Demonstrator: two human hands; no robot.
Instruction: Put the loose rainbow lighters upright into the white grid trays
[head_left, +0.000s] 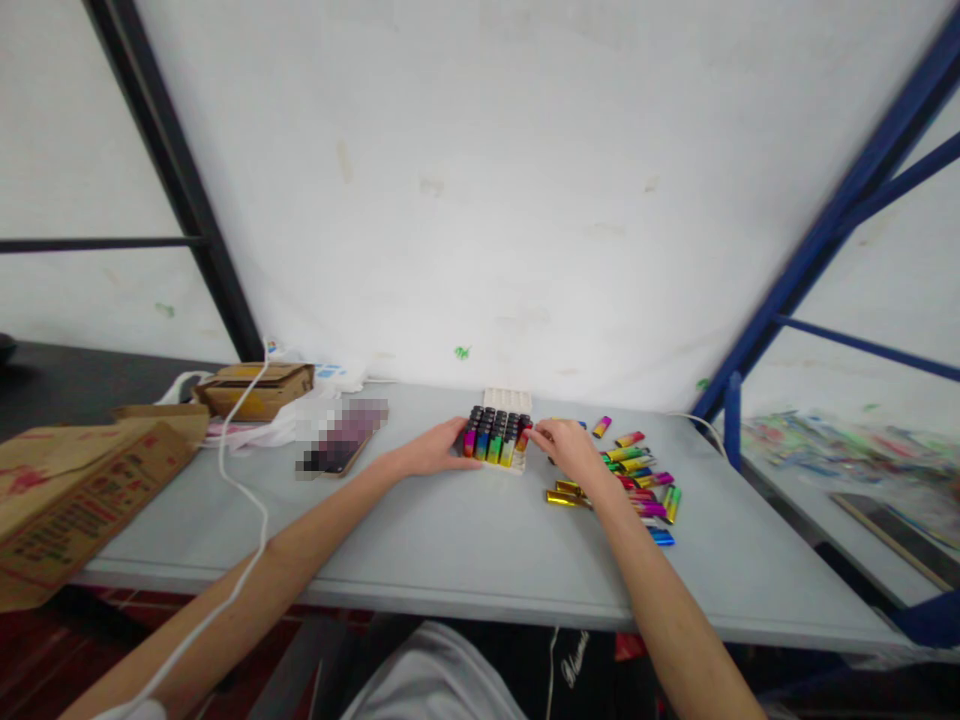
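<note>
A white tray stands at the far middle of the grey table, partly filled with upright rainbow-coloured lighters with black tops. My left hand rests against the tray's left side. At the tray's right edge, my right hand pinches one lighter with its fingertips. Several loose metallic lighters lie scattered on the table just right of my right hand.
A phone-like flat object lies left of the tray. Cardboard boxes and a white cable occupy the left side. Blue frame bars rise at the right, a black bar at the left.
</note>
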